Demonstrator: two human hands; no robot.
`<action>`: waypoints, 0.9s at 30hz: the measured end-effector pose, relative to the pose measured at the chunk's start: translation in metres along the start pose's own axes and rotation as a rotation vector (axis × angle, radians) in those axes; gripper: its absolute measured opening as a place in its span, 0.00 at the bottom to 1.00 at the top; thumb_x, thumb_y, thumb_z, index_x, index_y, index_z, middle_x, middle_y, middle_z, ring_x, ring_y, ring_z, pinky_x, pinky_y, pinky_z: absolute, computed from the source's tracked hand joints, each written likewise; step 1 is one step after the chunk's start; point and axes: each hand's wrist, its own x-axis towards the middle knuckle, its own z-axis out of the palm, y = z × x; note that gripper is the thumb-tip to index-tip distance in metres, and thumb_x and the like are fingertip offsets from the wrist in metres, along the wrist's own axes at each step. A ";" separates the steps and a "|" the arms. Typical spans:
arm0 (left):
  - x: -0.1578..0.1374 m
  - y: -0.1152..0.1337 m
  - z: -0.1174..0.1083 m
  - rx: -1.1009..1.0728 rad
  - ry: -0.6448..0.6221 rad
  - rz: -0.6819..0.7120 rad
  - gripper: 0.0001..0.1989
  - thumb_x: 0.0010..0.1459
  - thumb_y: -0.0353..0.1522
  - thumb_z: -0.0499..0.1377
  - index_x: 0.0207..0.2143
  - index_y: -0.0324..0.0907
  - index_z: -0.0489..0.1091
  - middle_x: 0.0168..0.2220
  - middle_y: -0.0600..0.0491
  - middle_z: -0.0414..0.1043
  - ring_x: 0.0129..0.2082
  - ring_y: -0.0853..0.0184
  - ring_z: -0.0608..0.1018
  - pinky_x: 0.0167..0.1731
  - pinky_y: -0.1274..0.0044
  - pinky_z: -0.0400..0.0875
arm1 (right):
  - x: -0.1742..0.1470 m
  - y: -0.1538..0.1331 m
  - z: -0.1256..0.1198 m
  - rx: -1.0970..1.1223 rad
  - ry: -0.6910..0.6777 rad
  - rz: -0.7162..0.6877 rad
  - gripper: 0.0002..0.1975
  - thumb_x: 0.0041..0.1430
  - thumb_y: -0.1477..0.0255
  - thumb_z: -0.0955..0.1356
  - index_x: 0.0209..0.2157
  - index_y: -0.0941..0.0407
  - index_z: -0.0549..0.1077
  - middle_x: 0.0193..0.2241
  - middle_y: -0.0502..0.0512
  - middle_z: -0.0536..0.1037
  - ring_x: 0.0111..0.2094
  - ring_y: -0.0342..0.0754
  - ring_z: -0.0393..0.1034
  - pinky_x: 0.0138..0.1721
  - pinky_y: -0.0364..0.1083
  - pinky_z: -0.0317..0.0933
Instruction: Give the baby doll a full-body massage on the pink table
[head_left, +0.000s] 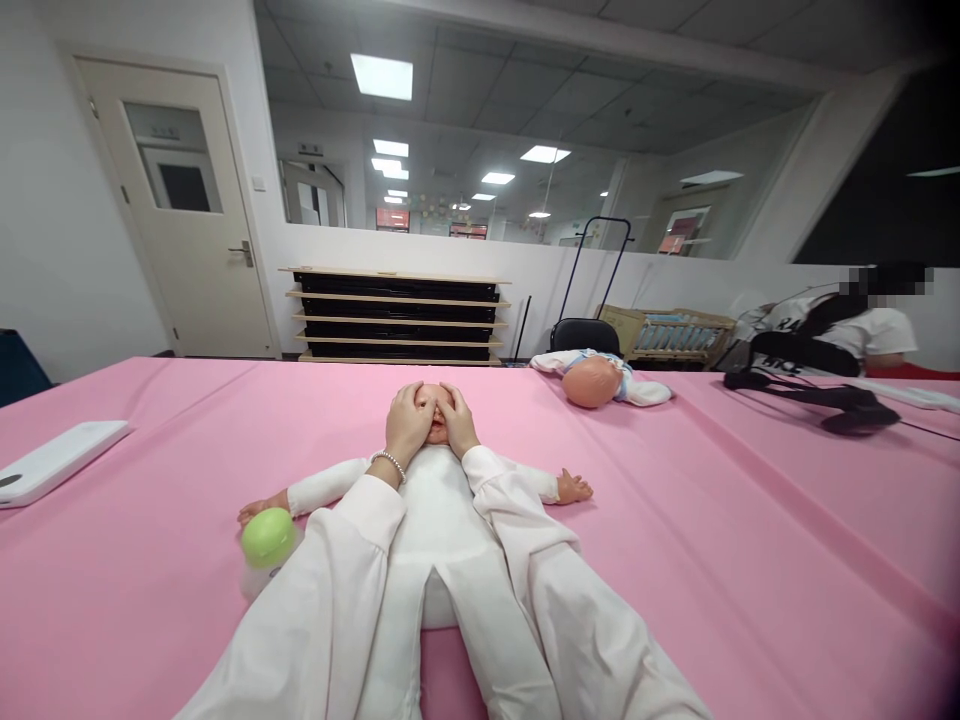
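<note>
A baby doll [442, 510] with a white cloth body lies on its back, arms spread, head at the far end. My left hand [408, 425] is curved round one side of its head, and a beaded bracelet [388, 464] circles that wrist. On the other side, my right hand [459, 415] cups the head in the same way. Both thumbs rest on the face near the nose; the doll's mouth shows between my hands, while its eyes are covered. By the doll's hand at the left stands a bottle with a green cap [268, 537], partly hidden behind my sleeve.
A pink cloth [180, 590] covers the table. At the left lies a white device [64, 460]. Another doll [592, 380] lies near the far edge, with black straps [817, 400] right of it. Beyond are stacked boards [397, 315], a chair [585, 335] and a seated person [847, 325].
</note>
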 end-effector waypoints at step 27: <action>-0.003 -0.004 0.002 -0.074 0.011 -0.001 0.18 0.58 0.31 0.46 0.48 0.39 0.66 0.53 0.46 0.65 0.55 0.62 0.64 0.56 0.68 0.56 | 0.004 0.013 0.000 -0.029 0.000 -0.012 0.22 0.55 0.63 0.57 0.49 0.56 0.66 0.54 0.54 0.64 0.57 0.46 0.54 0.60 0.48 0.43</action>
